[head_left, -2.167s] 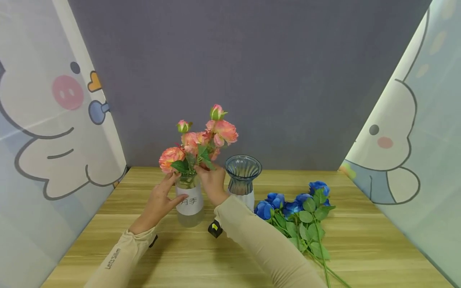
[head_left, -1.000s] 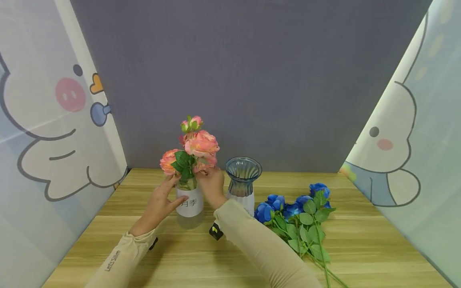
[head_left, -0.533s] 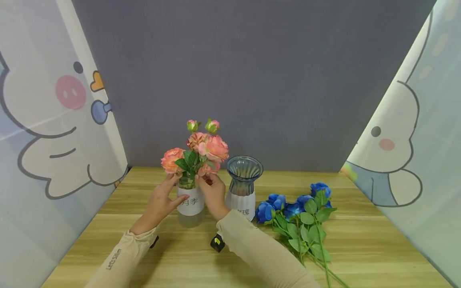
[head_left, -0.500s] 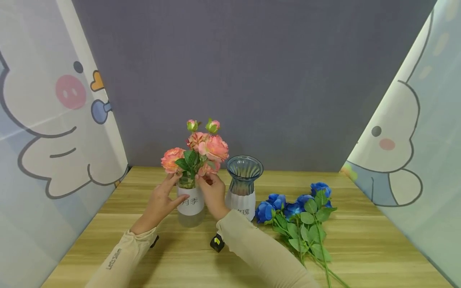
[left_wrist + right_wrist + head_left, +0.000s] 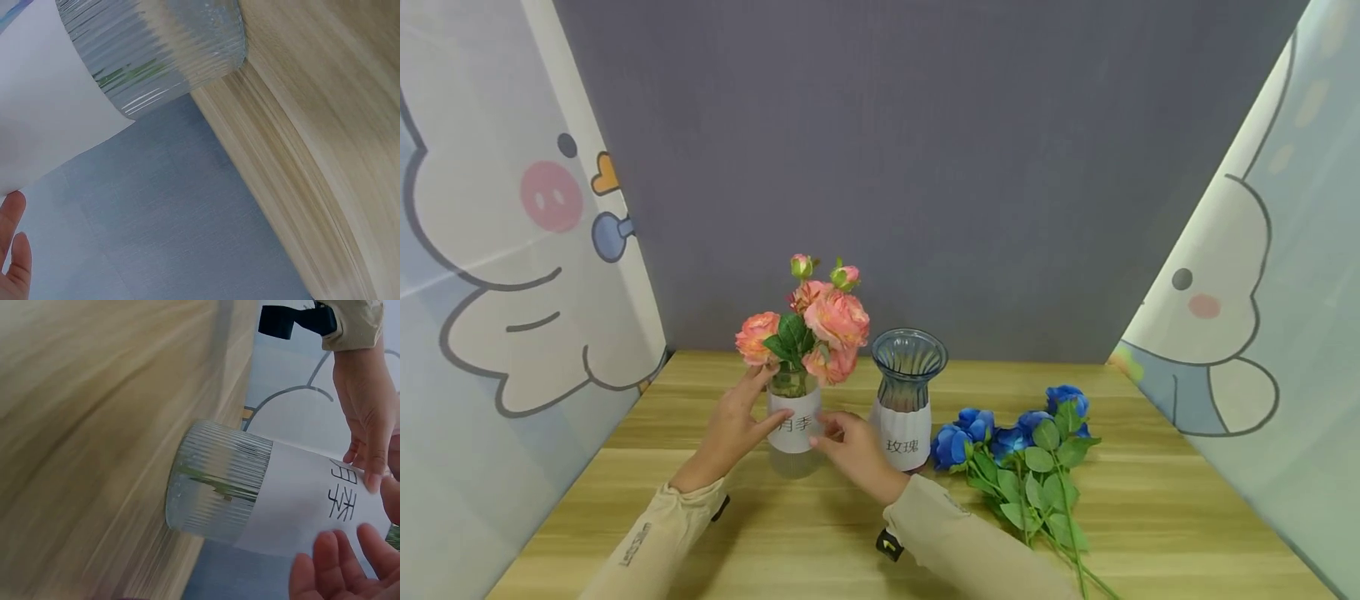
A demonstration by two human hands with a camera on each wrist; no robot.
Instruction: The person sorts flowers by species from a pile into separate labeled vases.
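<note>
A clear ribbed glass vase with a white paper label stands on the table, holding pink artificial roses with buds and green leaves. My left hand grips it from the left, thumb over the label and fingers up by the rim. At its right side is my right hand, fingers slightly bent and holding no stem, with fingertips close to the label. In the right wrist view, stem ends show through the glass near the vase's bottom. The left wrist view shows the vase's base and a few fingertips.
A blue-tinted flared glass vase with a white label stands just right of the held vase, no flowers in it. Blue artificial roses lie on the wooden table at the right. A grey panel rises behind.
My right hand has let go of the pink flowers at the vase's mouth and moved down beside the label. The flowers have settled lower in the vase. My left hand keeps its grip.
</note>
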